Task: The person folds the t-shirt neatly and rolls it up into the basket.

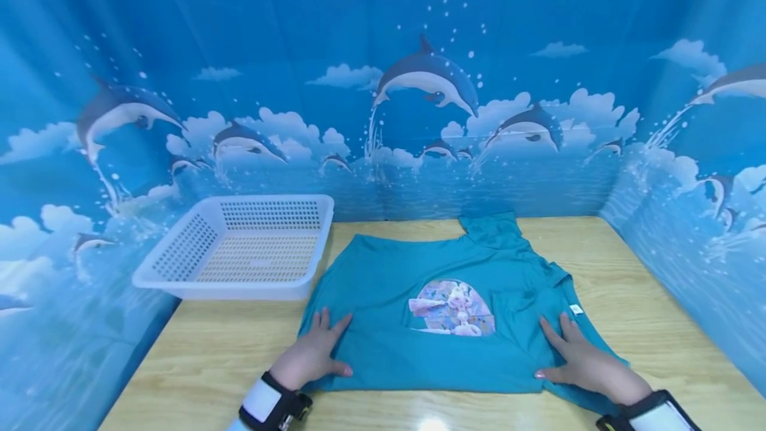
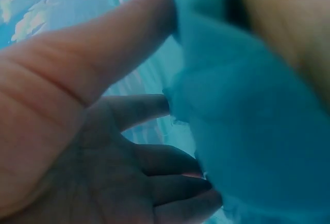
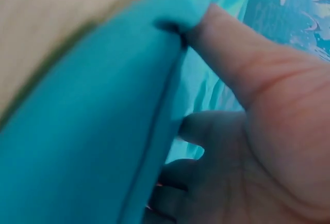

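Note:
A teal T-shirt [image 1: 413,364] with a round picture print [image 1: 453,308] lies spread sideways across the table, its hem to the left and its neck end to the right. My left hand [image 1: 314,351] rests on the shirt's lower left corner, fingers spread and straight. On the right, my right hand [image 1: 583,358] touches the cloth below a small white label [image 1: 576,309], its fingers spread too. Both wrist views show the thumb and fingertips against the teal cloth [image 2: 258,126]. One sleeve [image 1: 493,228] points toward the back of the table.
A white plastic basket [image 1: 321,245] with perforated sides stands at the back left, right beside the shirt. Around the wooden table [image 1: 239,344] hangs a blue curtain [image 1: 335,12] printed with dolphins, close along the back and sides.

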Available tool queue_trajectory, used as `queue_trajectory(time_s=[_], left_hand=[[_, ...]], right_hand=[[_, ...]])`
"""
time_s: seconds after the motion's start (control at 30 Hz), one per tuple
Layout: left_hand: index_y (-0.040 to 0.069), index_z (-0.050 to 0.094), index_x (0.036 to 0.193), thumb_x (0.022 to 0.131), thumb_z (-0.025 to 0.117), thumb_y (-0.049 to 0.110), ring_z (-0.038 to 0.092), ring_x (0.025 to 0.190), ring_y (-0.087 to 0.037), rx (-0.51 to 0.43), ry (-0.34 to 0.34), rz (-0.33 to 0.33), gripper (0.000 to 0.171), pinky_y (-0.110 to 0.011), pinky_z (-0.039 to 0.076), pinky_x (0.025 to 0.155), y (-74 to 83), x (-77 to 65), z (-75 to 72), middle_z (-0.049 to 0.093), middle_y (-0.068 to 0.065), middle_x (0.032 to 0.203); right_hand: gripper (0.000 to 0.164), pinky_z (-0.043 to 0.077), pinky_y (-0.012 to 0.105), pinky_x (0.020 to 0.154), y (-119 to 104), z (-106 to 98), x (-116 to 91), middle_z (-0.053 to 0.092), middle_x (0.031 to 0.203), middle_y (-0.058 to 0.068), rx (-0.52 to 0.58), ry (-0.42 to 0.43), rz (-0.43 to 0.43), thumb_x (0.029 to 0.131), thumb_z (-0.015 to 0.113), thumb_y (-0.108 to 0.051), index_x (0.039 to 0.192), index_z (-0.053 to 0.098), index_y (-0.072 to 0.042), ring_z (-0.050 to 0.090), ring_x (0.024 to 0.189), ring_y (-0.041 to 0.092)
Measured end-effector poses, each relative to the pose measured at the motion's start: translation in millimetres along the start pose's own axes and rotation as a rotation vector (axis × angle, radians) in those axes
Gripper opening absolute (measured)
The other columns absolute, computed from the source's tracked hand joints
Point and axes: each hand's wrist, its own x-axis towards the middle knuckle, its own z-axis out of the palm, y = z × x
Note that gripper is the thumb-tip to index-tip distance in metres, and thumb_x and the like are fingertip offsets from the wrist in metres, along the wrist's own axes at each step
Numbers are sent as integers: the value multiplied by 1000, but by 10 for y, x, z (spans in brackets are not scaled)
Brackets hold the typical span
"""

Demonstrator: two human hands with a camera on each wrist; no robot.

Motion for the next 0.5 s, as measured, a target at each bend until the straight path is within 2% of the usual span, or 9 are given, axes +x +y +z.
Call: queue_trajectory(time_s=[0.23, 0.4, 0.5], left_hand=[[5, 35, 145, 69, 81, 36, 10, 134, -62, 30, -25, -2, 94, -69, 29, 100, 45, -128, 76, 13, -43, 146], [3, 35, 144, 67, 82, 36, 14, 131, -65, 48, -23, 20, 96, -69, 32, 98, 64, -289, 155, 17, -46, 143], [3, 36, 144, 64, 84, 37, 17, 130, -64, 70, -48, 13, 100, -68, 33, 98, 84, -365, 146, 20, -46, 142]], right_hand=[[106, 19, 76, 95, 96, 58, -145, -4, 140, 50, 0, -19, -15, 77, 73, -45, 145, 15, 12, -2, 125, 68], [110, 23, 75, 94, 77, 149, -248, 1, 141, 50, -54, -41, 48, 72, 74, -51, 146, 19, 10, 3, 126, 68], [109, 29, 73, 92, 22, 173, -306, 8, 139, 51, -110, -58, 81, 70, 74, -53, 144, 25, 10, 10, 125, 68]])
